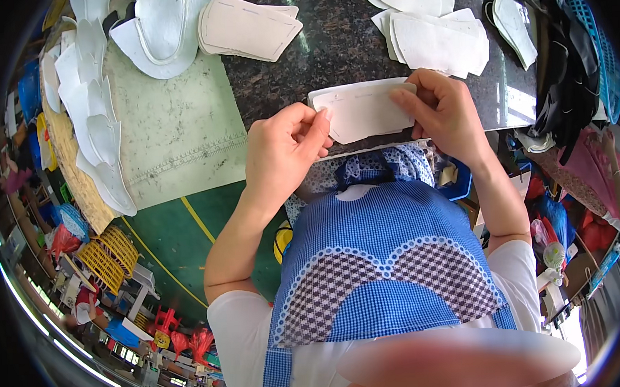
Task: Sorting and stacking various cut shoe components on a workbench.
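Note:
A small stack of white, roughly rectangular cut pieces point(365, 115) is held up at the near edge of the dark stone table top. My left hand point(288, 142) pinches its left end between thumb and fingers. At the other end, my right hand point(445, 111) grips the upper right corner, thumb on the front face and fingers behind. The edges of the pieces are slightly out of line. Beyond them, a similar white stack point(251, 26) lies at the far left of centre, and another fanned stack point(438, 39) lies to the right.
A pale green cutting mat point(182, 123) with a ruler scale covers the table's left part. Overlapping white shaped pieces point(99, 126) line its left edge; curved white pieces point(158, 34) lie farther back. Black straps point(567, 65) and a blue basket point(601, 49) are at the right.

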